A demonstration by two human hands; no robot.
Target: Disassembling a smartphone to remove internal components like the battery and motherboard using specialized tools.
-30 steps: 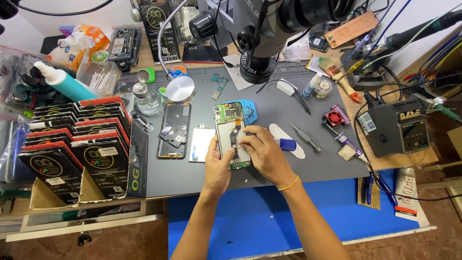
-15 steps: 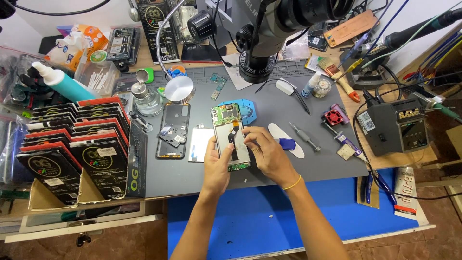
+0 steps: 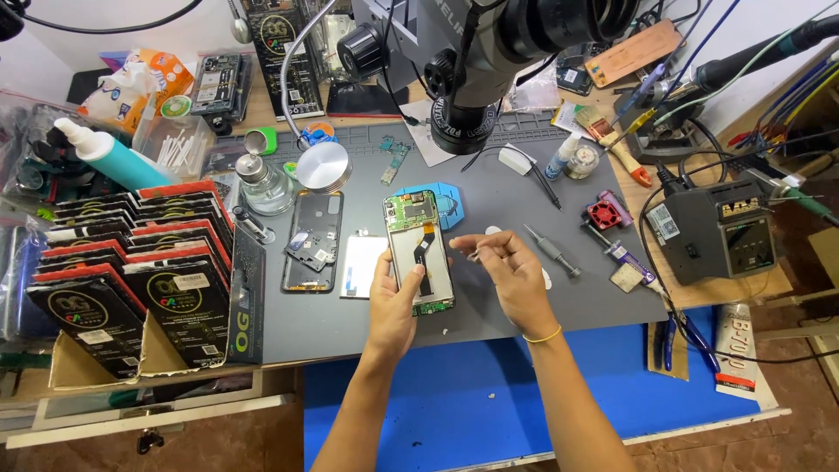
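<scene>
Opened phone (image 3: 419, 253) lies on the grey mat (image 3: 507, 201) of our tabletop (image 3: 699, 288), circuit board up. Our left hand (image 3: 391, 301) grips its lower edge from seven o'clock. At three o'clock our right hand (image 3: 511, 275) hovers just beside it, fingertips pinched together; we cannot tell on what.

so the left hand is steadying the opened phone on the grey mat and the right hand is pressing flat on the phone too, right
Not quite. In the head view the left hand does steady the opened phone on the grey mat, but the right hand is raised beside it, fingers pinched, not pressing on it.
</scene>
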